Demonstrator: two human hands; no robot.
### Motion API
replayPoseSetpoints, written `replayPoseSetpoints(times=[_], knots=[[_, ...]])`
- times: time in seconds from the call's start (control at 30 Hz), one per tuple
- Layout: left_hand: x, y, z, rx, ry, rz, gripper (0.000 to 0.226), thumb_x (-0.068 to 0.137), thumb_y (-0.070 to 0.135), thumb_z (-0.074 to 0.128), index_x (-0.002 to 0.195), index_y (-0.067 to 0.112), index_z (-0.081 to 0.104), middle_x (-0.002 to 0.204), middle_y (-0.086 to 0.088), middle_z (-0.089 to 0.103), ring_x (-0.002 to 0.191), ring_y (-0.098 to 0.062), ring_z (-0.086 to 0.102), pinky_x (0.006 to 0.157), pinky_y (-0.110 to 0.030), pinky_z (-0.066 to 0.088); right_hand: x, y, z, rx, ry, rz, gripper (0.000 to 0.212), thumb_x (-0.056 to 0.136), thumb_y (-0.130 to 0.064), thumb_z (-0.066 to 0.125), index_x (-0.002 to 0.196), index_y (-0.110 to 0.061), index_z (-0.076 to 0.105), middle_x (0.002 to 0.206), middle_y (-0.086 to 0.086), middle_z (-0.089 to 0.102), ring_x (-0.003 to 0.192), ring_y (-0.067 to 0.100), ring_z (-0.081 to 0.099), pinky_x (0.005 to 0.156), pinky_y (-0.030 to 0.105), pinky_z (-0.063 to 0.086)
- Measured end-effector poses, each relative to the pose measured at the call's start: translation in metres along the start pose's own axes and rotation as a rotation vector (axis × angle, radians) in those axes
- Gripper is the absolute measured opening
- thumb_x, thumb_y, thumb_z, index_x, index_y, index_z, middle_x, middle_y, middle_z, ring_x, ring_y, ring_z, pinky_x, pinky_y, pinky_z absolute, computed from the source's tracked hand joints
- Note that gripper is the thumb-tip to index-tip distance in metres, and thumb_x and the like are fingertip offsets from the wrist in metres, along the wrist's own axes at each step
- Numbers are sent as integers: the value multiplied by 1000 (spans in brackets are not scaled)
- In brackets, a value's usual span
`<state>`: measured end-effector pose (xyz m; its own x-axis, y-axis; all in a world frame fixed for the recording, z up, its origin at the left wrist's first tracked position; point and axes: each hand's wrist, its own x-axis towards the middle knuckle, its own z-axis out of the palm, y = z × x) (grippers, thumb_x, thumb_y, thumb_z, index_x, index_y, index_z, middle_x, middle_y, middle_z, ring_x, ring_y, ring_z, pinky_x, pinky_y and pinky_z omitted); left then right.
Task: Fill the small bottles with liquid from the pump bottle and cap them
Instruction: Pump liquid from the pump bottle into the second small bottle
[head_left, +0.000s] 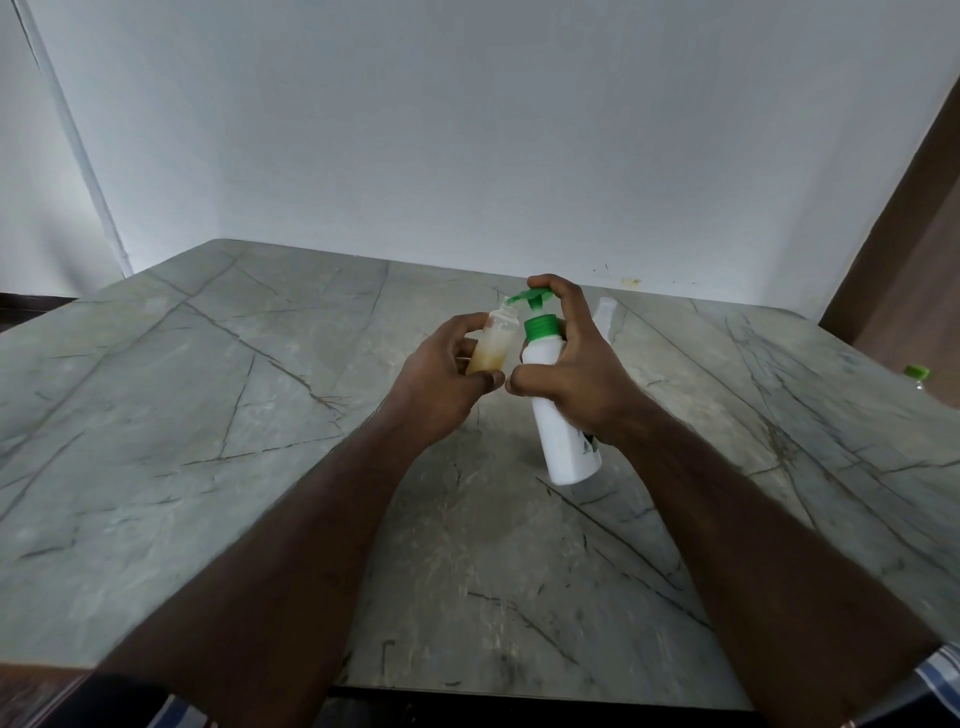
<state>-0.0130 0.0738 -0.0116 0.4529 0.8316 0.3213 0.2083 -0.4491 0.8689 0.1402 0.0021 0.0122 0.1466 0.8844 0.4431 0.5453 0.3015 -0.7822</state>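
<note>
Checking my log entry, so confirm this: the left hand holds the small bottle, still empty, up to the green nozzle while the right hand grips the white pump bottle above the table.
One detail is wrong: the small bottle is not empty. The head view shows yellowish liquid filling its lower part. The rest stands: the left hand holds it at the green nozzle, and the right hand grips the white pump bottle above the table.

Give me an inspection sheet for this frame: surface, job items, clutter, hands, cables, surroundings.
Surface: grey veined stone table, dry where visible.
Job's things: small bottle uncapped, partly filled with yellowish liquid; white pump bottle tilted, its green nozzle at the small bottle's mouth; another clear bottle behind, mostly hidden.
Clutter: green-capped bottle at right table edge.
Hands: left hand holds small bottle; right hand grips pump bottle, finger on pump head.
Cables: nothing seen.
Surroundings: plain white wall, brown panel at right.
</note>
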Motion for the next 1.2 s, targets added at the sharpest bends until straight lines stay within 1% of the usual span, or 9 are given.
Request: replayPoseSetpoints(times=[0.13, 0.3, 0.43, 0.57, 0.7, 0.8, 0.93, 1.07, 1.2], knots=[[0, 0, 1, 3, 0, -1, 64, 86, 14, 79, 142, 26, 50, 123, 1, 67, 110, -18, 66, 97, -45, 57, 1, 1, -1, -6, 0, -2, 96, 65, 1, 81, 139, -33, 31, 115, -14, 51, 83, 14, 63, 64, 22, 55], [0, -1, 1, 3, -4, 0, 64, 85, 15, 80, 140, 28, 50, 121, 1, 67, 109, -18, 67, 96, -45, 57, 1, 1, -2, -13, 10, 1, 92, 64, -1, 81, 136, -32, 33, 114, -14, 51, 84, 14, 63, 63, 21, 53], [0, 0, 0, 5, -10, 3, 65, 85, 14, 80, 140, 28, 51, 121, 2, 67, 107, -17, 67, 95, -44, 57, 1, 1, -2, -16, 25, -4, 89, 63, -4, 82, 133, -31, 35, 114, -16, 50, 84, 13, 62, 62, 16, 51], [0, -1, 0, 0, -4, 6, 64, 85, 14, 80, 141, 27, 50, 121, 1, 67, 108, -18, 67, 96, -45, 57, 1, 2, -1, -14, 10, -3, 92, 63, -4, 81, 136, -33, 33, 115, -16, 51, 83, 13, 63, 63, 20, 53], [1, -2, 0, 6, 3, 8, 64, 85, 16, 79, 141, 28, 50, 122, 2, 67, 108, -17, 66, 96, -45, 57, 2, 1, 0, -34, 1, 1, 97, 65, -2, 82, 141, -33, 30, 114, -20, 49, 82, 11, 62, 62, 14, 51], [1, -3, -1, 0, 3, 10, 63, 85, 17, 79, 140, 30, 51, 119, 4, 68, 106, -15, 67, 95, -45, 58, 1, 0, -1, -24, 7, 2, 94, 65, -1, 82, 138, -32, 32, 114, -17, 50, 83, 12, 62, 62, 17, 52], [1, -3, 0, 5, -11, 11, 63, 85, 15, 79, 138, 31, 52, 116, 4, 68, 105, -16, 68, 94, -45, 58, 0, 0, -1, -10, 26, 5, 89, 58, -12, 81, 133, -30, 35, 114, -9, 53, 85, 15, 63, 63, 21, 53], [1, -2, 1, -1, -8, 8, 62, 85, 14, 79, 139, 28, 52, 116, 1, 68, 106, -19, 68, 95, -47, 57, 1, 1, -2, -2, 18, 9, 89, 64, 0, 81, 134, -32, 35, 113, -13, 53, 82, 13, 63, 63, 20, 53], [1, -2, 0, -7, 1, 1, 63, 85, 15, 79, 140, 27, 52, 117, 3, 68, 106, -17, 67, 95, -45, 57, 1, 2, 0, -8, 3, 5, 96, 64, -1, 81, 140, -34, 31, 116, -14, 51, 84, 13, 63, 65, 21, 55]])
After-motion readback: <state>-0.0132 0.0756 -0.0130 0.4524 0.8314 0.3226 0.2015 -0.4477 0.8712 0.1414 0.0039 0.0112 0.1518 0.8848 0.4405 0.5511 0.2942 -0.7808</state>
